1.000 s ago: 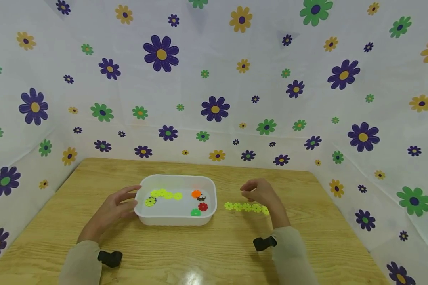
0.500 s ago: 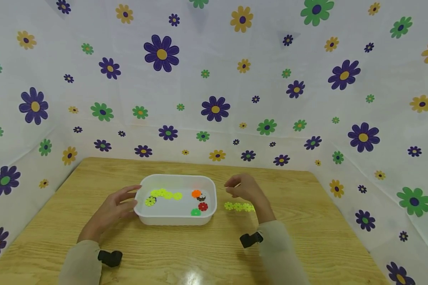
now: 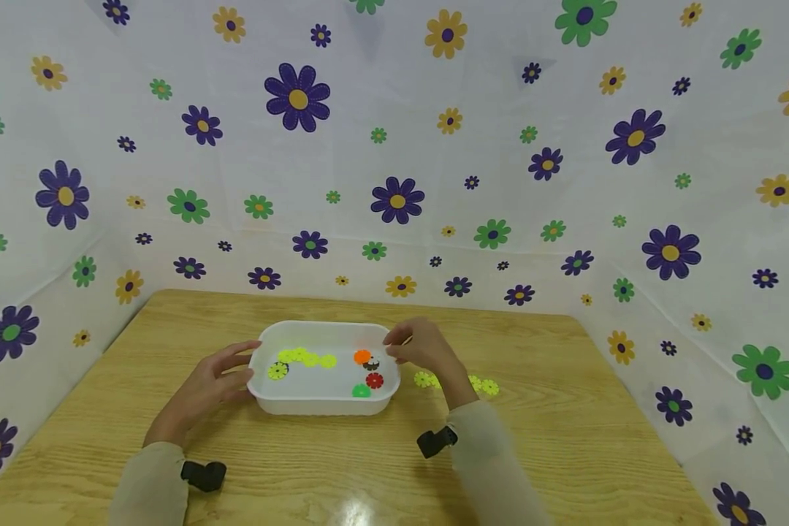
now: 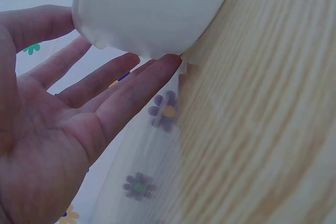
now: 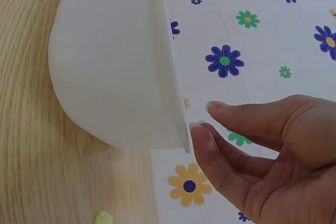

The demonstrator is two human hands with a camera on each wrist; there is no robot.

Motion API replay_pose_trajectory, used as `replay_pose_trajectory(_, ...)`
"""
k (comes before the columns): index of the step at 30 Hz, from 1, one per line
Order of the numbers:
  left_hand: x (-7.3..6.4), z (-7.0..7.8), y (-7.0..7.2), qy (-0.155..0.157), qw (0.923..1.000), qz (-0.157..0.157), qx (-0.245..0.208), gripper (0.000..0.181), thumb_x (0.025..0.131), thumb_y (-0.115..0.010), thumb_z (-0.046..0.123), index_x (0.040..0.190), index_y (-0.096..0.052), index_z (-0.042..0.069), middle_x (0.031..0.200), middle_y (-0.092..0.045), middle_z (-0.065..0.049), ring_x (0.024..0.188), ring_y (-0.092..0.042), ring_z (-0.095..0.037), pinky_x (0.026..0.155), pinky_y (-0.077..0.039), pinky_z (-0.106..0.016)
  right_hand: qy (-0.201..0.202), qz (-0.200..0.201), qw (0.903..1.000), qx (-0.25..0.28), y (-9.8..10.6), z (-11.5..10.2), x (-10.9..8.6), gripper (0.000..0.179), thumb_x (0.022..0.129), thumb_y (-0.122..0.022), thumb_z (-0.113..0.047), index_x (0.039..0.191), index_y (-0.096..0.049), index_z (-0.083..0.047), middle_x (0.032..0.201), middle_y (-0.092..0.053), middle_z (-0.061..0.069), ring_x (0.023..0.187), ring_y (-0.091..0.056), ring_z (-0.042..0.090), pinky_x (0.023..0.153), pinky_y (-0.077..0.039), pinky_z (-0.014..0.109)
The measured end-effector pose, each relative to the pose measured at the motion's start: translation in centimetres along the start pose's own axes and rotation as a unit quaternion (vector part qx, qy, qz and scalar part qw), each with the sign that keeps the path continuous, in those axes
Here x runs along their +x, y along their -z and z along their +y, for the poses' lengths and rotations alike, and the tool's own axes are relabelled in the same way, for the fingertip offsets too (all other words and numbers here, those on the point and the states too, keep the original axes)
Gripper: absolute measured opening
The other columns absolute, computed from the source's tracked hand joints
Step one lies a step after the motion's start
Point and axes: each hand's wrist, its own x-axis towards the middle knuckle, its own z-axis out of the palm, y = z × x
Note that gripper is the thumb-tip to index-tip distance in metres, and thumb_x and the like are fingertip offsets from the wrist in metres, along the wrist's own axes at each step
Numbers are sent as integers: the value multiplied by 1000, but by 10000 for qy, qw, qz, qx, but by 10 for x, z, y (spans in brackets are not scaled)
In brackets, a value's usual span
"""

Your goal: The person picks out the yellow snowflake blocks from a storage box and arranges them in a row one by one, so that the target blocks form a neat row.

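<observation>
A white plastic tub (image 3: 322, 406) stands on the table with notched flower-like discs in it. Yellow discs (image 3: 310, 360) lie to its left; an orange disc (image 3: 362, 356), a red disc (image 3: 374, 380) and a green disc (image 3: 361, 392) lie to its right. My left hand (image 3: 204, 391) touches the tub's left end, fingers extended, thumb at the rim in the left wrist view. At the right end, my right hand (image 3: 427, 349) has its fingertips right by the rim. In the right wrist view, nothing shows between its thumb (image 5: 236, 116) and fingers.
A row of yellow discs (image 3: 489, 387) lies on the wooden table (image 3: 342, 467) right of the tub, partly hidden by the right wrist. A white flower-print cloth (image 3: 342, 153) encloses the table's back and sides.
My right hand has moved left from above the row of yellow discs to the tub's right rim. My left hand and the tub have stayed in place.
</observation>
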Motion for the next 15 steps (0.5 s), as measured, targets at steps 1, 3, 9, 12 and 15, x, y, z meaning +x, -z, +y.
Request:
replay_pose_trajectory(1,0,0,0,5,10000,6,14,62,105,-59,25,160,-35,13,163,-33,-29,141,-47,-53,96,-62,-39,29,-26,10000,-6,-2,-3,1,12,93,-74,-7,105,-77,-4,100,-74,11,78,-69,19,82,-65,37)
replay_pose_trajectory(3,0,0,0,19,10000,17,46,61,105,-59,25,160,-35,14,164,-33,-28,141,-47,-53,96,-62,-40,109,-74,9999,-38,-6,-7,2,12,93,-74,-6,104,-77,-4,99,-74,11,76,-68,18,79,-65,33)
replay_pose_trajectory(9,-1,2,0,21,10000,-15,-32,62,105,-59,26,161,-34,14,164,-33,-28,140,-48,-52,97,-62,-40,265,-262,9993,80,-19,-17,7,13,93,-73,-5,104,-77,-1,98,-74,13,80,-73,28,82,-66,41)
replay_pose_trajectory(12,-1,1,1,-5,10000,-44,-78,62,105,-59,26,161,-34,13,163,-33,-29,140,-48,-52,97,-62,-39,275,-347,9990,117,-27,-19,11,12,93,-73,-6,104,-77,-2,97,-74,13,87,-74,36,85,-65,46)
replay_pose_trajectory(15,-1,0,0,-18,9999,-57,-96,62,105,-59,26,161,-34,13,163,-33,-29,140,-48,-52,97,-62,-40,378,-405,9984,78,-34,-20,15,14,93,-73,-6,106,-77,-2,98,-75,12,87,-74,36,84,-65,47)
